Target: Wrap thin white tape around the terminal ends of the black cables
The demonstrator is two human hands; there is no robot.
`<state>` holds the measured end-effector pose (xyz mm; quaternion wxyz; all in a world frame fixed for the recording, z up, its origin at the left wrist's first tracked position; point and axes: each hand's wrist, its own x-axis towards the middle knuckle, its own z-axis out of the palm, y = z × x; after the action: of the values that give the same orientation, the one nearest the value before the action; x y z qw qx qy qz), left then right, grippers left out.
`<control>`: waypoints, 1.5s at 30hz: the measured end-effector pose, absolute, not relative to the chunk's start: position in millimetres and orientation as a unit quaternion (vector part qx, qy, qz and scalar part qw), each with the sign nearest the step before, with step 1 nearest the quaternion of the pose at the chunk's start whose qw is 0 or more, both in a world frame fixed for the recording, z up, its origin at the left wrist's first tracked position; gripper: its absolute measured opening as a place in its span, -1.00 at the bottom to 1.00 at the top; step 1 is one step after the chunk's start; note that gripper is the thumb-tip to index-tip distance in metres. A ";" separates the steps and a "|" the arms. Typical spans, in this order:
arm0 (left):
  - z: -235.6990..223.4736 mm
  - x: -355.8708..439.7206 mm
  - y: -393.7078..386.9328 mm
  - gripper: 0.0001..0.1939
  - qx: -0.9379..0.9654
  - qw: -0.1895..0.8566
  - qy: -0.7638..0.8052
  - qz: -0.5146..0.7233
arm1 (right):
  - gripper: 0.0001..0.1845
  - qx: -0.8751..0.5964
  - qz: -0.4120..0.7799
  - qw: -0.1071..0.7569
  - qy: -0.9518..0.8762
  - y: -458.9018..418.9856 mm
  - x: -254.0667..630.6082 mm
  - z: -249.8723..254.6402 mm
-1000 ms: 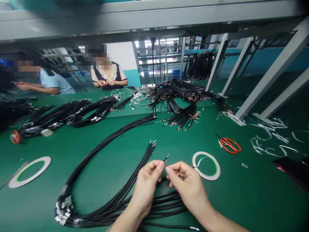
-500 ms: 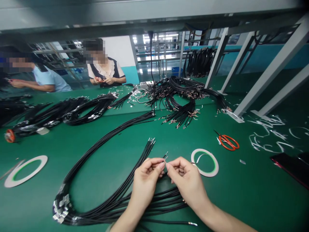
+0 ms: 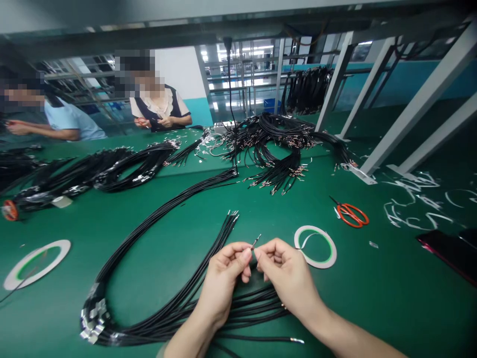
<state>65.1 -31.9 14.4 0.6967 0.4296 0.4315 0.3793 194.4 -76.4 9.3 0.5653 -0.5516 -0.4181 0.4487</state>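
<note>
My left hand (image 3: 225, 278) pinches a black cable, and its bare metal end (image 3: 257, 240) sticks up past the fingertips. My right hand (image 3: 292, 273) is closed in a pinch right beside that end, its thumb and forefinger almost touching the left fingers. Whatever lies between the right fingertips is too small to make out. Under both hands runs a bundle of black cables (image 3: 139, 238), curving in a loop to the left. Clear tape and silvery tabs (image 3: 93, 320) wrap the bundle at its bend. One loose cable end (image 3: 297, 340) lies below the right wrist.
Flat tape rolls lie at right (image 3: 333, 256) and left (image 3: 63, 248). Orange-handled scissors (image 3: 352, 215) and white strips (image 3: 408, 196) are farther right, near metal posts (image 3: 421, 99). Coiled cables (image 3: 276, 132) cover the back of the green table (image 3: 179, 231). Two people work across it.
My fingertips have shifted slightly around the cable end, and a pale sliver between them no longer shows. The view has tilted a little; the cable bundle stays in place.
</note>
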 end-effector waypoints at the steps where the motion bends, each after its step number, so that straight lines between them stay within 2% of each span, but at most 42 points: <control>1: 14.7 64.7 -31.9 -0.82 0.420 0.706 0.428 0.378 | -0.77 -0.550 0.452 0.566 -0.417 -76.1 194.5 9.1; 8: 17.0 61.4 -29.9 -0.79 0.379 0.751 0.407 0.356 | -0.76 -0.550 0.451 0.569 -0.414 -74.1 195.3 5.8; 23: 14.5 64.0 -31.7 -0.78 0.388 0.730 0.416 0.380 | -0.77 -0.546 0.452 0.577 -0.406 -77.6 193.0 5.9; 27: 14.1 64.6 -30.6 -0.74 0.430 0.689 0.431 0.394 | -0.79 -0.541 0.457 0.584 -0.396 -77.4 193.4 7.6; 32: 14.1 68.4 -32.1 -0.77 0.447 0.635 0.474 0.414 | -0.82 -0.540 0.458 0.588 -0.393 -77.4 193.2 10.3; 45: 16.1 67.2 -35.0 -0.77 0.463 0.646 0.469 0.384 | -0.82 -0.539 0.455 0.581 -0.407 -76.9 196.3 15.5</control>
<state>67.2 -35.0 16.1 0.6462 0.4633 0.4692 0.3842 196.3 -76.9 15.5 0.5809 -0.5386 -0.4073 0.4546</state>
